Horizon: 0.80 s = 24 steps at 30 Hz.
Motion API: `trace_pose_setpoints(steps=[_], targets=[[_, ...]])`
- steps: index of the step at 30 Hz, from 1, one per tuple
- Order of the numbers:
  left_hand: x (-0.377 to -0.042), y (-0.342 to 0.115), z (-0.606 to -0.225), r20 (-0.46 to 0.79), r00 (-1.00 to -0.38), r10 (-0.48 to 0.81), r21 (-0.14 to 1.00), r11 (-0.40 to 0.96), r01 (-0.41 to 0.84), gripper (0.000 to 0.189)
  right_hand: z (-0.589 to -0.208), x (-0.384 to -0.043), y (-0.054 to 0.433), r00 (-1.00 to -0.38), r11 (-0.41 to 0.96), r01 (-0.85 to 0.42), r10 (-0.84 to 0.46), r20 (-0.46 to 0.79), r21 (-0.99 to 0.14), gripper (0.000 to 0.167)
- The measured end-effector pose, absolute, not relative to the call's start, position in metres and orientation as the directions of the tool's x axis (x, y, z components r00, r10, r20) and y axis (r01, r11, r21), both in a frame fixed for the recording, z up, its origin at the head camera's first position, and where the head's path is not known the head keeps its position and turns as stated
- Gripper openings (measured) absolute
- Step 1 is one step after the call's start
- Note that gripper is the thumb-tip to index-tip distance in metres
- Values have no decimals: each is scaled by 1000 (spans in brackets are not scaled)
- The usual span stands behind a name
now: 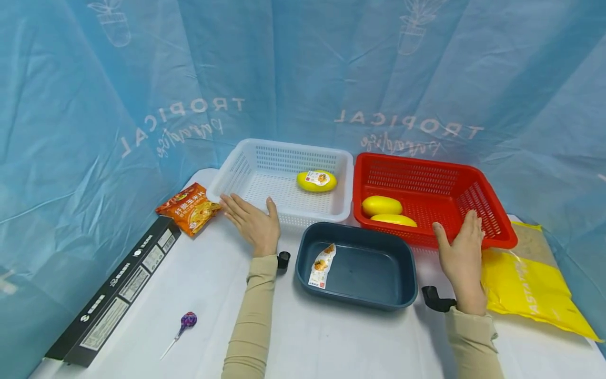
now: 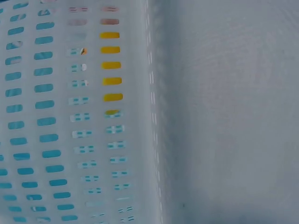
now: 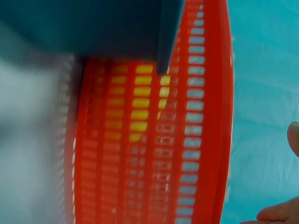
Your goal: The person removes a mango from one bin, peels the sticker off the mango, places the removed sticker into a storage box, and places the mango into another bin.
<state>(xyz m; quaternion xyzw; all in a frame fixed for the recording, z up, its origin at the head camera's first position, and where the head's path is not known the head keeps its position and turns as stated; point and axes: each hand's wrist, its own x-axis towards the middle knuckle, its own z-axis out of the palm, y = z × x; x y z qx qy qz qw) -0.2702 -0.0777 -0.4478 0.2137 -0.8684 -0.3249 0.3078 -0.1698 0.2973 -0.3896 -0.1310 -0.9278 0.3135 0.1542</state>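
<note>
My left hand [image 1: 255,223], its fingers straight, is at the front left of the white basket [image 1: 279,217] and holds nothing. One yellow mango-shaped fruit [image 1: 307,185] with a label lies in that basket. My right hand [image 1: 463,263] is spread, thumb apart, by the front right of the red basket [image 1: 494,210]; whether it touches the rim I cannot tell. Two yellow fruits [image 1: 381,205] sit at the red basket's left end. Between my hands stands a dark blue tub [image 1: 364,271] with a loose-looking label [image 1: 323,266] inside. The left wrist view shows the white basket's slotted wall [image 2: 56,116].
At left lie an orange snack bag [image 1: 189,208], a long black box [image 1: 118,289] and a purple-wrapped lollipop [image 1: 188,320]. A yellow bag [image 1: 530,284] is beyond my right hand. A blue printed curtain [image 1: 303,79] hangs behind the baskets.
</note>
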Motion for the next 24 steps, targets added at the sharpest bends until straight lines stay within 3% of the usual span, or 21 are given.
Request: trace_pose_setpoints(steps=[9, 24], targets=[[-270, -77, -452, 429, -690, -583, 707, 692, -146, 86, -382, -190, 287, -957, 798, 19, 188, 219, -602, 88], [-273, -75, -456, 442, -670, -596, 731, 672, -115, 84, -365, -206, 276, -997, 804, -15, 34, 72, -595, 94]])
